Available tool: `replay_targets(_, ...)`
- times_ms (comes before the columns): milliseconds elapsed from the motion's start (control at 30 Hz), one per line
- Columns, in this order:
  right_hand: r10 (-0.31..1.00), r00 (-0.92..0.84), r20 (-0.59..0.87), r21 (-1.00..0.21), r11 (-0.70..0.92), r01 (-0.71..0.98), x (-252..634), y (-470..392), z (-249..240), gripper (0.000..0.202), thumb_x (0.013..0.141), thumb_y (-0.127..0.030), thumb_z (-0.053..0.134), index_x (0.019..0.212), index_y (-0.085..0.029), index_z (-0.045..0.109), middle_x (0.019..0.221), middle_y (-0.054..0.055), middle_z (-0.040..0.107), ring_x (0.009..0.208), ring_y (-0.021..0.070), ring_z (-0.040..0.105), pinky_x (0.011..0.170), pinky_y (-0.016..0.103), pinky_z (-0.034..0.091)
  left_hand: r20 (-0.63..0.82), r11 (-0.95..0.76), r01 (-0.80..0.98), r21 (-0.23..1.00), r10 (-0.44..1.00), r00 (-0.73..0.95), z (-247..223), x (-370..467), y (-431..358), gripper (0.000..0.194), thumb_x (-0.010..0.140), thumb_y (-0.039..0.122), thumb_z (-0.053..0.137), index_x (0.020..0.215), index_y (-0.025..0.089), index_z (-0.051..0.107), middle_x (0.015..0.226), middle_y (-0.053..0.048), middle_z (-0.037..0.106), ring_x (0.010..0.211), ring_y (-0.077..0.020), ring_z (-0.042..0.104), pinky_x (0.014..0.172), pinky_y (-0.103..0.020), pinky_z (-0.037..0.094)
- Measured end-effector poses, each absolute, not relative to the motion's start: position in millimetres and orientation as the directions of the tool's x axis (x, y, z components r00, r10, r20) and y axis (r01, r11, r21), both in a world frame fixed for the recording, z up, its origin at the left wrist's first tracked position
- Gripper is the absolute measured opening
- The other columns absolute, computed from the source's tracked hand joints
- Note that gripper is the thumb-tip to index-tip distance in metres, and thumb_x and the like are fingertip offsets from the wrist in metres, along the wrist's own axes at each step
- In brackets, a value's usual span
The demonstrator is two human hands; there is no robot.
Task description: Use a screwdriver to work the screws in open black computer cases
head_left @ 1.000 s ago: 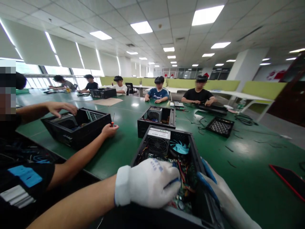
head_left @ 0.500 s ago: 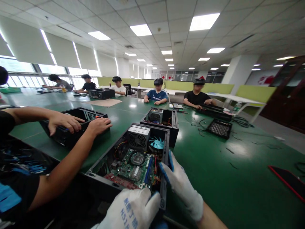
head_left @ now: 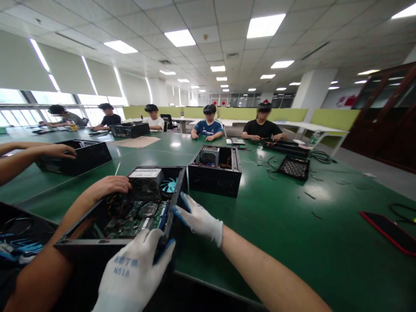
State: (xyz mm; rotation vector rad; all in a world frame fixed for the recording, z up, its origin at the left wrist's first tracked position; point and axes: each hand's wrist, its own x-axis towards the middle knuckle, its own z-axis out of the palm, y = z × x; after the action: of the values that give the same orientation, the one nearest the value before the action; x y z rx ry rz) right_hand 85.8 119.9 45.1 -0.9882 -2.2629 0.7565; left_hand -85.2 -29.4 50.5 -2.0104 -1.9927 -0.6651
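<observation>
An open black computer case (head_left: 177, 195) lies tilted in front of me, its insides facing up. In it show a green motherboard (head_left: 130, 219), a grey power supply (head_left: 146, 182) and a light-blue fan (head_left: 169, 185). My left hand (head_left: 134, 264), in a white glove with blue fingertips, grips the near right corner of the case; some of its fingers are hidden. My right hand (head_left: 199, 219), gloved alike, holds the right side wall with thumb and fingers against it. A co-worker's bare hand (head_left: 112, 186) touches the far left edge of the same case.
A second black case (head_left: 214, 184) stands just beyond on the green table (head_left: 276, 242). Another person's hands rest at a third case (head_left: 78, 162) on the left. To the right lie a black perforated panel (head_left: 294, 167), cables and a red-edged mat (head_left: 386, 232). Several people sit opposite.
The case has moved left with both my hands, away from the second case. A co-worker's hand has come onto its left edge. The view has turned slightly right.
</observation>
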Motion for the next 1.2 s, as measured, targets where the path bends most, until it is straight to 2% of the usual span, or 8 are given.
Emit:
replay_targets(100, 0.786, -0.562, 0.257, -0.41, 0.615, 0.673, 97.7, 146.0, 54.8, 0.092, 0.097, -0.074, 0.042, 0.161, -0.008, 0.039, 0.166, 0.017, 0.04, 0.155, 0.0292, 0.036, 0.122, 0.038, 0.035, 0.448, 0.014, 0.986, 0.165, 0.89, -0.088, 38.2, -107.5, -15.3, 0.045, 0.102, 0.045, 0.049, 0.14, 0.024, 0.058, 0.119, -0.009, 0.076, 0.095, -0.0282, 0.078, 0.073, -0.037, 0.061)
replay_targets(167, 0.811, -0.513, 0.281, -0.3, 0.582, 0.756, 114.4, 173.5, 65.8, 0.092, 0.098, -0.074, 0.036, 0.163, -0.008, 0.035, 0.17, 0.016, 0.032, 0.158, 0.0322, 0.027, 0.124, 0.04, 0.028, 0.428, 0.001, 0.978, 0.211, 0.899, -0.093, 24.5, -118.1, -9.6, 0.053, 0.103, 0.043, 0.049, 0.152, 0.022, 0.047, 0.126, -0.009, 0.075, 0.103, -0.0272, 0.077, 0.079, -0.036, 0.063)
replay_targets(267, 0.883, -0.391, 0.26, -0.208, 0.446, 0.87, 144.6, 221.1, 83.1, 0.088, 0.096, -0.058, 0.056, 0.158, 0.001, 0.038, 0.167, 0.031, 0.029, 0.156, 0.0431, 0.025, 0.125, 0.053, 0.022, 0.452, -0.108, 0.953, 0.281, 0.891, -0.032, 0.6, -118.3, -14.2, 0.05, 0.102, 0.045, 0.053, 0.147, 0.023, 0.052, 0.125, -0.007, 0.076, 0.107, -0.0249, 0.077, 0.086, -0.034, 0.064)
replay_targets(333, 0.917, -0.317, 0.244, -0.15, 0.359, 0.921, 163.3, 247.2, 90.8, 0.08, 0.096, -0.05, 0.058, 0.154, 0.003, 0.043, 0.16, 0.035, 0.039, 0.151, 0.0455, 0.034, 0.122, 0.058, 0.025, 0.492, -0.213, 0.926, 0.311, 0.87, 0.035, -12.5, -108.8, -20.4, 0.044, 0.102, 0.046, 0.055, 0.14, 0.023, 0.058, 0.118, -0.007, 0.077, 0.102, -0.0234, 0.078, 0.086, -0.033, 0.064)
replay_targets(467, 0.936, -0.289, 0.201, -0.053, 0.305, 0.951, 184.4, 268.2, 94.8, 0.062, 0.098, -0.046, 0.056, 0.144, -0.005, 0.057, 0.141, 0.028, 0.061, 0.134, 0.0384, 0.055, 0.112, 0.049, 0.037, 0.514, -0.339, 0.883, 0.325, 0.847, 0.135, -25.0, -81.2, -25.1, 0.031, 0.101, 0.043, 0.056, 0.123, 0.023, 0.067, 0.101, -0.006, 0.078, 0.086, -0.0214, 0.078, 0.077, -0.032, 0.065)
replay_targets(700, 0.91, -0.359, 0.207, 0.044, 0.358, 0.933, 192.2, 229.2, 96.3, 0.053, 0.1, -0.056, 0.048, 0.121, -0.012, 0.069, 0.12, 0.02, 0.073, 0.111, 0.0304, 0.066, 0.093, 0.036, 0.045, 0.571, -0.406, 0.85, 0.335, 0.805, 0.159, -17.1, -57.2, -24.1, 0.033, 0.1, 0.042, 0.058, 0.125, 0.022, 0.066, 0.099, -0.006, 0.077, 0.073, -0.0199, 0.076, 0.071, -0.033, 0.065)
replay_targets(833, 0.881, -0.41, 0.235, 0.061, 0.408, 0.911, 209.1, 181.0, 97.4, 0.054, 0.102, -0.062, 0.041, 0.106, -0.017, 0.071, 0.104, 0.014, 0.077, 0.099, 0.0269, 0.069, 0.085, 0.034, 0.044, 0.514, -0.389, 0.838, 0.383, 0.843, 0.157, 2.3, -50.2, -21.4, 0.03, 0.1, 0.038, 0.058, 0.125, 0.023, 0.065, 0.096, -0.005, 0.075, 0.069, -0.0175, 0.073, 0.069, -0.031, 0.063)
replay_targets(1200, 0.722, -0.589, 0.363, 0.077, 0.607, 0.791, 263.5, 59.5, 92.4, 0.045, 0.105, -0.054, 0.047, 0.089, -0.019, 0.07, 0.082, 0.008, 0.072, 0.079, 0.0231, 0.064, 0.076, 0.036, 0.04, 0.595, -0.521, 0.811, 0.265, 0.75, 0.288, 88.5, -0.9, 10.0, 0.029, 0.101, 0.04, 0.059, 0.123, 0.021, 0.064, 0.098, -0.005, 0.069, 0.086, -0.0222, 0.07, 0.076, -0.036, 0.055)
